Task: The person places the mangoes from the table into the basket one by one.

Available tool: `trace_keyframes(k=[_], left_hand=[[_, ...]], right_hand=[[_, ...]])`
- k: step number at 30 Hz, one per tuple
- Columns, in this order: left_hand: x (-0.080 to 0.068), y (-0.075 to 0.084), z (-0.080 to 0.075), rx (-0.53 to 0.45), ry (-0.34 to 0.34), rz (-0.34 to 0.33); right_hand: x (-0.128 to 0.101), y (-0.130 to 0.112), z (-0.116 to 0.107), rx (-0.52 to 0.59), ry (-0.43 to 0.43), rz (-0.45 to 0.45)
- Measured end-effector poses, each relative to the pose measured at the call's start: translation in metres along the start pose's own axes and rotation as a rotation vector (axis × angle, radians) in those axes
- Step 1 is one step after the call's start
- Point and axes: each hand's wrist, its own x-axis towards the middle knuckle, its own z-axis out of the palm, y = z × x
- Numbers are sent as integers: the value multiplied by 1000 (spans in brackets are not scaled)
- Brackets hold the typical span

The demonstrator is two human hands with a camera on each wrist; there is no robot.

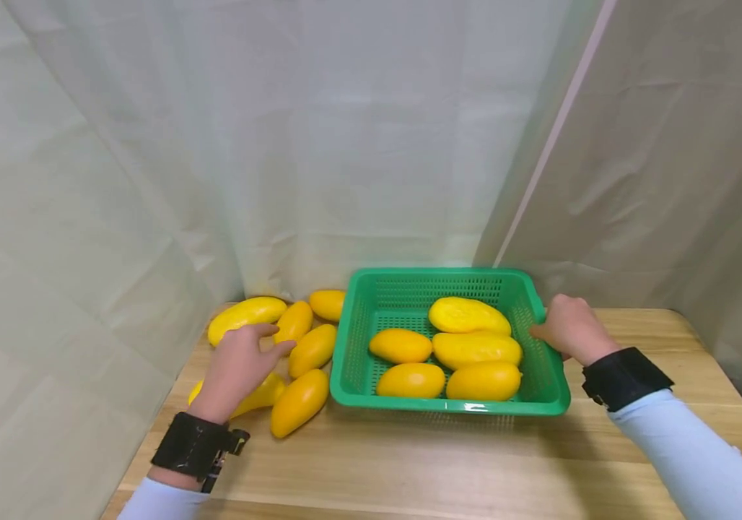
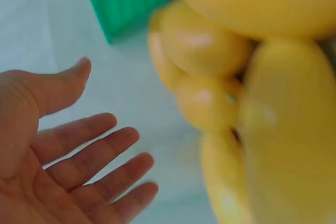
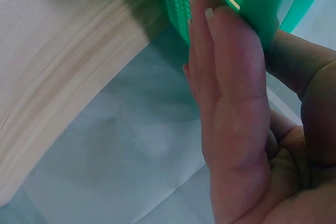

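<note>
Gripping the right side of a perforated green basket [image 1: 403, 404], the right hand [image 1: 575, 328] has its thumb at the rim and its fingers along the outer wall. The basket sits on a wooden bench [image 1: 410, 469] and carries five yellow fruits: two smaller ones [image 1: 411, 380] at the left, one behind the other, and three larger ones [image 1: 477, 350] lined up front to back at the right.

The left hand [image 1: 234, 368] is wide and empty, thumb and fingers apart, among the loose yellow fruits left of the basket; the left wrist view shows a gap between its fingertips and them. A long yellow fruit [image 1: 247, 318] lies at the back left, with an oval one [image 1: 293, 323] beside it. Three more ovals [image 1: 312, 350] run from back to front just beside the basket, and a necked yellow fruit [image 1: 263, 396] lies partly hidden behind the left hand. Black straps [image 1: 627, 378] circle both wrists, above pale blue sleeves [image 1: 696, 451].
</note>
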Motion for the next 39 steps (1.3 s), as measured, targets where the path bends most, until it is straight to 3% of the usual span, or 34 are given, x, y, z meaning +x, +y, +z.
trace_keyframes(k=[4, 11, 17, 25, 30, 39], left_hand=[[-9, -23, -2, -18, -75, -26], [-20, -51, -1, 13, -186, 9], [-25, -63, 2, 18, -257, 27], [-29, -72, 8, 75, -268, 5], [-30, -71, 9, 101, -254, -39], [-30, -75, 6, 110, -317, -212]], right_hand=[[1, 1, 1, 1, 7, 0], [-1, 2, 2, 11, 10, -1], [-4, 4, 2, 22, -1, 15], [-4, 0, 1, -13, 8, -11], [-4, 1, 1, -8, 16, -4], [-4, -2, 0, 11, 2, 10]])
